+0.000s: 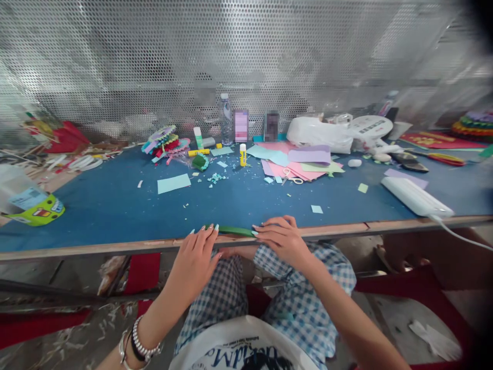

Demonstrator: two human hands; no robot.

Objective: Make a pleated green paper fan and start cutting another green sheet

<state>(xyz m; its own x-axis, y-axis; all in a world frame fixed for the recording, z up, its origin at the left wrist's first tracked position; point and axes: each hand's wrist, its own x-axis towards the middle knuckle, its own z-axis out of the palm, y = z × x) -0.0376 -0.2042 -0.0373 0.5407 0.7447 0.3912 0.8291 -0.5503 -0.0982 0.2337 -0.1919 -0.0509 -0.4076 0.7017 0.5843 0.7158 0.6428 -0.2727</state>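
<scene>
A narrow dark green strip, seemingly folded paper (236,231), lies along the front edge of the blue table. My left hand (198,252) rests over its left end, fingers stretched out and fingertips on the strip. At the right end, the fingers of my right hand (283,237) lie flat, their tips touching the strip. Between the two hands the middle of the strip shows; its ends are hidden under my fingers. Beyond it stands a yellow glue stick (243,155), and scissors (291,177) lie on coloured paper sheets (275,154).
A light blue paper piece (174,183) and small scraps (215,178) lie on the table (127,205). A white power bank (418,196) with a cable sits at right, a clear tub (29,198) at left. A water bottle (225,121) and phones (241,126) stand by the perforated metal panel (154,61).
</scene>
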